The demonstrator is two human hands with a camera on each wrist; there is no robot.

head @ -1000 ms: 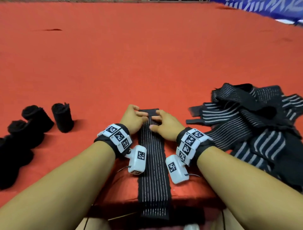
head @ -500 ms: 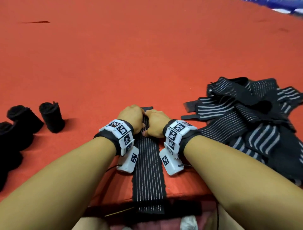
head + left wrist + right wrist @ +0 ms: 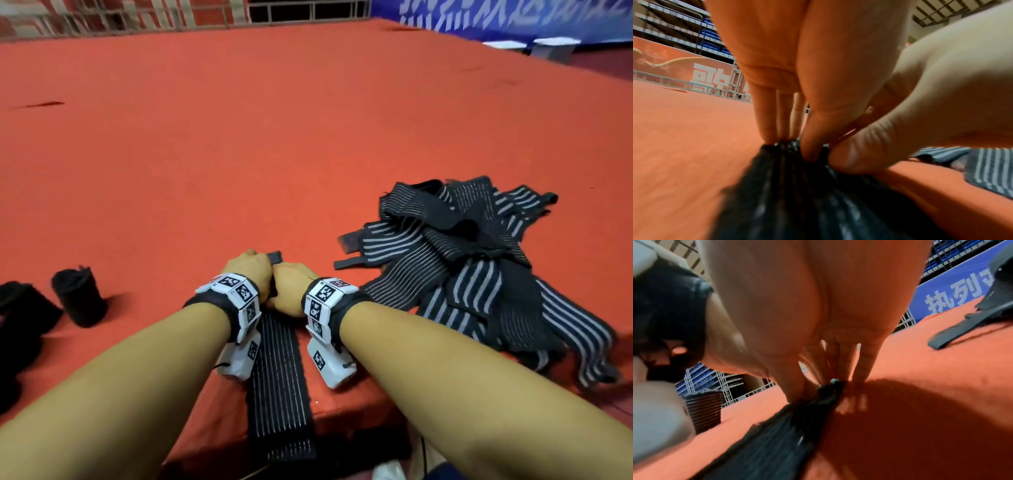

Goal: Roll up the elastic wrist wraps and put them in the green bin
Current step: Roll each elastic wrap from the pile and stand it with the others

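A black wrist wrap (image 3: 279,377) with thin grey stripes lies flat on the red mat (image 3: 274,137) and runs toward me over the mat's near edge. My left hand (image 3: 251,270) and right hand (image 3: 291,291) sit side by side on its far end, touching each other. In the left wrist view my left hand (image 3: 795,142) pinches the bunched end of the wrap (image 3: 797,194) between fingers and thumb. In the right wrist view my right hand (image 3: 830,382) grips the same end of the wrap (image 3: 777,434). No green bin is in view.
A loose pile of unrolled striped wraps (image 3: 479,274) lies just right of my right forearm. Several rolled black wraps (image 3: 77,296) stand on the mat at the left. A railing and a blue banner (image 3: 513,17) run beyond the mat's far edge.
My hands have drawn together from the wrap's two edges until they touch, curling over its far end. My head has tilted up, showing more of the mat.
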